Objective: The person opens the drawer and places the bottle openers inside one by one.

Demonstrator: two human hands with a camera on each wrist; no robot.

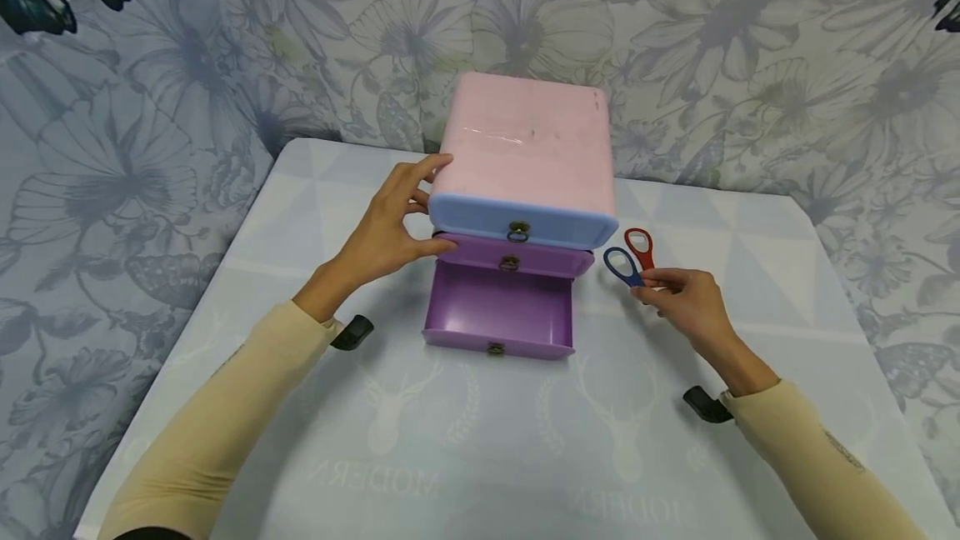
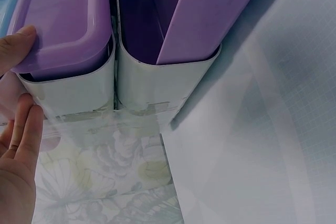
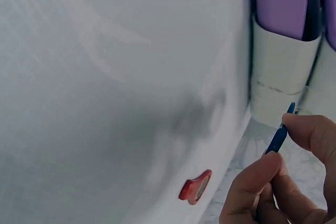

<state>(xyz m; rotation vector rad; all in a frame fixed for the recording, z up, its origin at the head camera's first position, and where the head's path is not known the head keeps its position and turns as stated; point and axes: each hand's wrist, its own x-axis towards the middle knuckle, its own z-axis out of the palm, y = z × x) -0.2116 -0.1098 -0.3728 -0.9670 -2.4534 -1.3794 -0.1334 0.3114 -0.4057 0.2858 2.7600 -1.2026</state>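
Observation:
A small drawer cabinet with a pink top stands on the table. Its top drawer front is blue, and a purple middle drawer sits slightly out. Pulled well out, the purple bottom drawer shows a bare inside. My left hand rests at the cabinet's left side, thumb on the middle drawer's front and fingers fairly straight along the side. To the right of the cabinet, my right hand pinches scissors with a blue handle and a red handle; the blades are hidden.
The pale patterned table extends in front of the cabinet and to both sides. Behind it is a floral-patterned wall. Dark wrist devices hang below both sleeves.

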